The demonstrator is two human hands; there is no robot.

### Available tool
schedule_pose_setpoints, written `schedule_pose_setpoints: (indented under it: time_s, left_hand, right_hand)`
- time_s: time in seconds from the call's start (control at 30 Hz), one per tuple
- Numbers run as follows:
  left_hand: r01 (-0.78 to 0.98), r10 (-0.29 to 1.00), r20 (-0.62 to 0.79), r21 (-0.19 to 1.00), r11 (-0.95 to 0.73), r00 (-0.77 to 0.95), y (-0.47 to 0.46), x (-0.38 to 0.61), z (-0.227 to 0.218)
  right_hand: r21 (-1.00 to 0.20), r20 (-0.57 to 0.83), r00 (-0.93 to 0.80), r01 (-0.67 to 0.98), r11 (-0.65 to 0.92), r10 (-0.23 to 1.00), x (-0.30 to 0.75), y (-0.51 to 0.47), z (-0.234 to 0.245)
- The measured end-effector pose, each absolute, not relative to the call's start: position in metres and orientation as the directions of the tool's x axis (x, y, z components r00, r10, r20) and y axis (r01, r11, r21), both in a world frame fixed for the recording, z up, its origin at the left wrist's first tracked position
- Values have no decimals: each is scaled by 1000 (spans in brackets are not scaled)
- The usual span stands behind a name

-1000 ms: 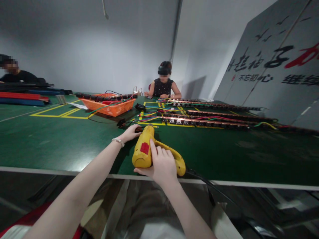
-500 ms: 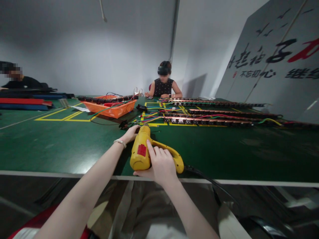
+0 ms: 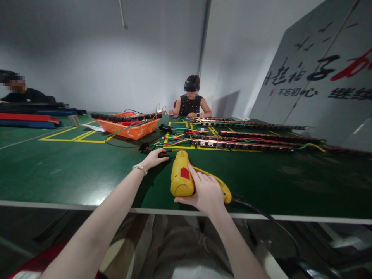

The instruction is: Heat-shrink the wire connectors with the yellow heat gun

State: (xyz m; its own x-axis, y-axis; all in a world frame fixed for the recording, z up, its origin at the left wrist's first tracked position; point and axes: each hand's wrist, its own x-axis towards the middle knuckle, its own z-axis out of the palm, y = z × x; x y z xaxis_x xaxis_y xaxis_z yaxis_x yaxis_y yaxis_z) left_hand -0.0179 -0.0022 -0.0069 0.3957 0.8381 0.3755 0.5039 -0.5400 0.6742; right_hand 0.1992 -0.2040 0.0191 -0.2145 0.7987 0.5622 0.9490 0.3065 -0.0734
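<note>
My right hand [image 3: 207, 190] is wrapped round a yellow heat gun [image 3: 181, 178] with a red patch on its rear. The gun's nozzle points away from me over the table, and a black cord [image 3: 270, 223] trails from its handle to the right. Left of the nozzle, my left hand [image 3: 152, 159] is closed on dark wires [image 3: 163, 154] that lie low over the table. How its fingers grip them is partly hidden. Just beyond that hand sits a black connector [image 3: 143, 147].
An orange basket [image 3: 136, 131] holds wired strips. Long copper-coloured strips with coloured wires [image 3: 241, 144] stretch across the right side of the green table [image 3: 72, 170]. Red and blue bars [image 3: 29, 120] lie at the left. One person [image 3: 190, 104] sits opposite, another [image 3: 26, 95] far left.
The heat gun has moved right in my right hand, away from my left hand. The wires in my left hand now show more fully.
</note>
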Motion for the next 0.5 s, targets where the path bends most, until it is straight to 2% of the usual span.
schedule_pose_setpoints:
  time_s: [0.23,0.4,0.5]
  left_hand:
    - [545,832,374,631,-553,411,-3,-16,-5]
    - [542,828,381,628,-559,413,-2,-17,-6]
    - [527,832,364,649,-549,418,-3,-16,-5]
  right_hand:
    - [-64,552,-215,952,298,806,219,-207,17]
    - [-38,596,-223,952,304,771,218,-210,13]
    - [-11,630,-187,968,249,754,208,-214,12]
